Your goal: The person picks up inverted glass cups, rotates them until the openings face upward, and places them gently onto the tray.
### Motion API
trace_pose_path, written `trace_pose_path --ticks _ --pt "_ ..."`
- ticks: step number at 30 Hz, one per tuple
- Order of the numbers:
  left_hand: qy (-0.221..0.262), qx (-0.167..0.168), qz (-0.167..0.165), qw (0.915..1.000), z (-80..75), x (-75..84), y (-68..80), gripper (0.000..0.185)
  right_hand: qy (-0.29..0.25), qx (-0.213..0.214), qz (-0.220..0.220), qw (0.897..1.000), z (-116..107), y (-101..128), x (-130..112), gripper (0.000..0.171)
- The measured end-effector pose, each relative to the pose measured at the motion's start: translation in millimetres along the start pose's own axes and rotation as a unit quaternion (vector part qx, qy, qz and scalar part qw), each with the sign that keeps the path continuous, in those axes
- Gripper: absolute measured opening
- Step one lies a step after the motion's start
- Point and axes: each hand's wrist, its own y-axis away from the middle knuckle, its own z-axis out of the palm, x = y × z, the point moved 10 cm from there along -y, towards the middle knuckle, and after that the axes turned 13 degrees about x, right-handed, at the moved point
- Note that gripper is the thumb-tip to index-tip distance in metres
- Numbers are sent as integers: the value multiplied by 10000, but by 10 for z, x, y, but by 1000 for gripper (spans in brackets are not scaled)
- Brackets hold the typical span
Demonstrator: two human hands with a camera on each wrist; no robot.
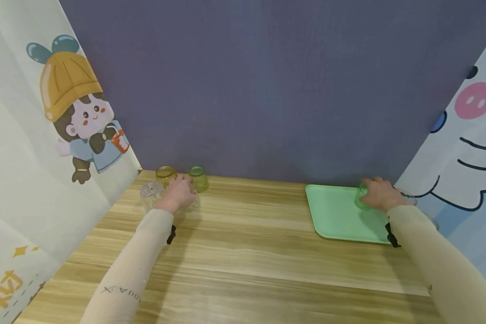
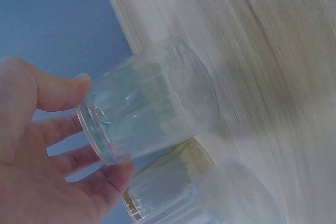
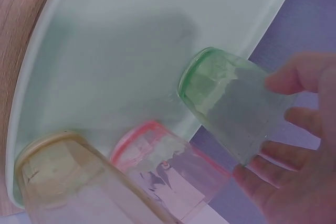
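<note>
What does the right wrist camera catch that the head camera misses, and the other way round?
Only the right wrist view shows a pink-rimmed cup and an amber cup upside down on the tray. Only the head view shows the left hand at a clear cup, with more cups beside it, on the wooden table. Both show the right hand holding the green cup on the green tray.

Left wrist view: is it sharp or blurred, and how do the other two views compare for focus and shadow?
Left wrist view: washed out and hazy, clear glass soft-edged. Right wrist view: soft, green glass casts a grey shadow on the green tray. Head view: sharpest, even light, edges bent.
</note>
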Motion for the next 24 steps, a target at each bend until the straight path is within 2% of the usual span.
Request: trace_pose_path --ticks 8,17,24 --pt "-16 28 -15 10000 -18 1 6 53 -182 -64 282 9994 23 69 36 75" --pt "-66 110 65 9999 -18 15 -4 54 318 436 -321 9980 21 7 11 64" --pt "-10 67 -14 10000 -5 -1 8 53 654 656 -405 9949 45 -13 63 60"
